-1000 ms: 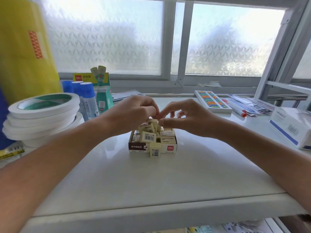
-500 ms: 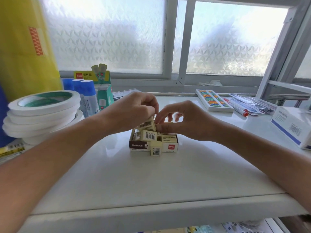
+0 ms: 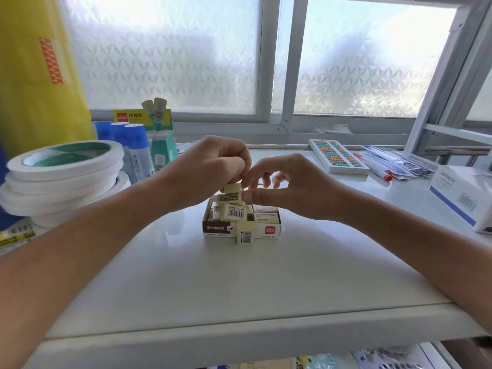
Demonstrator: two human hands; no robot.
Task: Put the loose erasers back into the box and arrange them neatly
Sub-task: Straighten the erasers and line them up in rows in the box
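Your left hand [image 3: 213, 171] hung directly over the eraser box [image 3: 241, 225] on the white bench [image 3: 239, 283], its fingers curled down and pinching the top eraser [image 3: 233, 188] of a leaning heap. That eraser sat just under your knuckles, its long axis running roughly left to right and tilted, resting on a second eraser [image 3: 230, 199] whose barcode label faced you.

Your right hand [image 3: 287, 187] came in from the other side, fingers loosely curled, thumb and forefinger closing toward the same top eraser; whether they actually touched it could not be told. Both hands were about equally near, the left slightly higher.

Below your hands, a third barcode-marked eraser [image 3: 234, 213] lay crooked across the box's near left part. One loose eraser [image 3: 245, 233] stood upright outside, touching the box's front wall, nearer you than either hand.

Compared with a second earlier, your left hand had risen and lifted the top eraser clear of the heap, while the upright eraser at the front had not moved.
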